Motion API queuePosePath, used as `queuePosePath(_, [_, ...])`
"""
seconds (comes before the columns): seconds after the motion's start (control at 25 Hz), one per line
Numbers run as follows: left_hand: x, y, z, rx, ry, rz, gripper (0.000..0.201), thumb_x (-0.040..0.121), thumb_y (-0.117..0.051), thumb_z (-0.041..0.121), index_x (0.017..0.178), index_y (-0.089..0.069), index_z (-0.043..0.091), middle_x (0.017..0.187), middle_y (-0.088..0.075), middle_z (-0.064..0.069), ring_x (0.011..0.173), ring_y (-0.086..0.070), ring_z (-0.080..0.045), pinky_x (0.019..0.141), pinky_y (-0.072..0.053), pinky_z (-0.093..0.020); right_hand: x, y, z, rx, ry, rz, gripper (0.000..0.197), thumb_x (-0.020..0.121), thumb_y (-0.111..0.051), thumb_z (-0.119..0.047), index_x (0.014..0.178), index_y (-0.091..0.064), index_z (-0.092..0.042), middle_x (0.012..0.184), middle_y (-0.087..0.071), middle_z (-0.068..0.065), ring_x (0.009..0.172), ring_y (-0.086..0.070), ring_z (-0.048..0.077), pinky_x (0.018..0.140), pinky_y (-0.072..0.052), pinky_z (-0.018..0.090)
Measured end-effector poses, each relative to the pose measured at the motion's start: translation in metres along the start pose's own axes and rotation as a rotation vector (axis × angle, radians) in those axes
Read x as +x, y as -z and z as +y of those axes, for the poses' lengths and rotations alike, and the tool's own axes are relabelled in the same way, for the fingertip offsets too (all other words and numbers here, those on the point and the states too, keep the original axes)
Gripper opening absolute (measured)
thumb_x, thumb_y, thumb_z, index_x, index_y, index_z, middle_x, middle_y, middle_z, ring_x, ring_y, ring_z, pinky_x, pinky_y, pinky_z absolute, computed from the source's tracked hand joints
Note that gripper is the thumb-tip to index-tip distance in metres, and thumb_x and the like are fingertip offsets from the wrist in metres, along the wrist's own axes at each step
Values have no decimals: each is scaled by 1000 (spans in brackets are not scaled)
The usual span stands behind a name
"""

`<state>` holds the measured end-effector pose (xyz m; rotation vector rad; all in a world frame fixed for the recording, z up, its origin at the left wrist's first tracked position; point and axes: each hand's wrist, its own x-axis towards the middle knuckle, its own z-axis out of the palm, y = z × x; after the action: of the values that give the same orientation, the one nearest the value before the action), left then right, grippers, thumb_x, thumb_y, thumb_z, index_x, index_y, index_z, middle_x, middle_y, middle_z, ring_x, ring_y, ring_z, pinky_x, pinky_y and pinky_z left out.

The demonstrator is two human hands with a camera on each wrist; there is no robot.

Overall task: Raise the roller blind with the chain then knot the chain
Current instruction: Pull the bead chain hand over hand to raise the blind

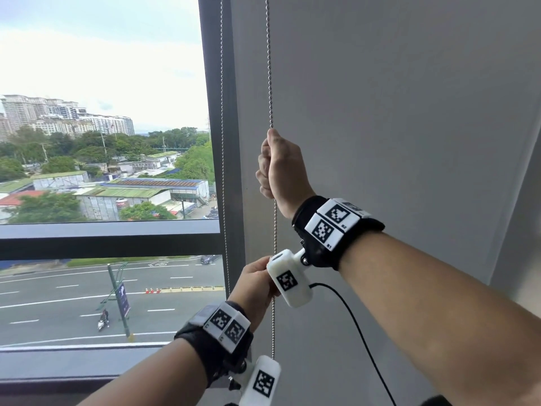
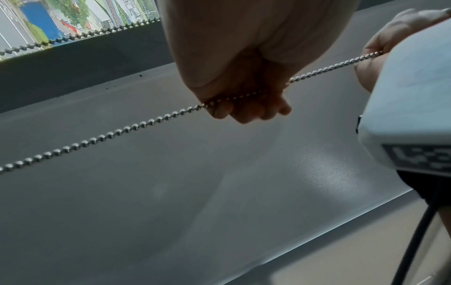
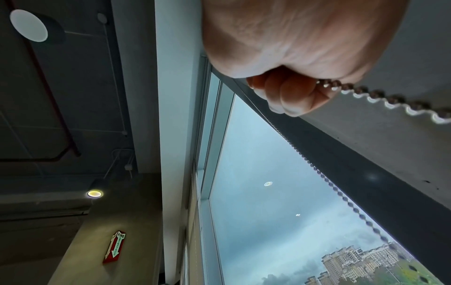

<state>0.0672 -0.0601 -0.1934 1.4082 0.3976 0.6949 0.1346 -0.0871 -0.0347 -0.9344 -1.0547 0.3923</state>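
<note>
Vertically taut, the beaded metal chain (image 1: 270, 83) runs through both fists, right hand (image 1: 278, 164) above left hand (image 1: 254, 284).

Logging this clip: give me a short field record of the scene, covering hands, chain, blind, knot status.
right hand: fist closed round the front chain run, the higher grip
left hand: grips the same run lower down, partly hidden by a wrist camera
chain: beaded metal, two runs; front one between the hands, rear one by the window frame
roller blind: not visible; glass uncovered as far as seen
knot: none visible
</note>
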Motion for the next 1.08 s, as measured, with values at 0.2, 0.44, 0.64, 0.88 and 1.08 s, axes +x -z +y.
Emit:
queuePosePath(0.2, [16,6,25,-165,-65,27,41,98,-35,25,112,-59,-5,100,-66,-20,91,-61,-29,85,-46,-39,-3,6,6,-12,29,23,40,104,-28,-28,65,-27,-21,55,-16,1,34,-11,6,36,-14,11])
queuePosePath(0.44, [37,-2,102,-241,-237,-39,33,98,-35,27,90,-59,6,82,-58,-9,78,-54,-21,84,-43,-35,-4,8,8,-16,90,80,43,104,-32,-26,61,-31,-19,47,-23,-2,34,-18,9,37,-20,16])
queuePosePath(0.64, [45,-15,132,-75,-366,80,28,96,-40,24,90,-60,6,72,-55,-4,61,-56,-12,57,-47,-25,-2,10,13,-151,133,83,42,96,-35,-37,65,-44,-10,52,-42,0,47,-41,16,46,-33,22])
queuePosePath(0.88, [67,-4,139,120,-454,279,38,95,-45,25,130,-45,10,128,-53,-9,114,-51,-17,86,-41,-20,1,21,13,-161,149,17,38,103,-31,-26,68,-39,-15,51,-33,-2,40,-31,11,40,-29,22])
queuePosePath(1.08, [84,2,123,130,-363,228,45,94,-45,32,135,-42,12,136,-50,-9,126,-46,-21,103,-35,-32,11,36,32,-473,275,134,30,101,-38,-24,79,-57,-18,74,-58,-5,70,-56,13,71,-47,32])
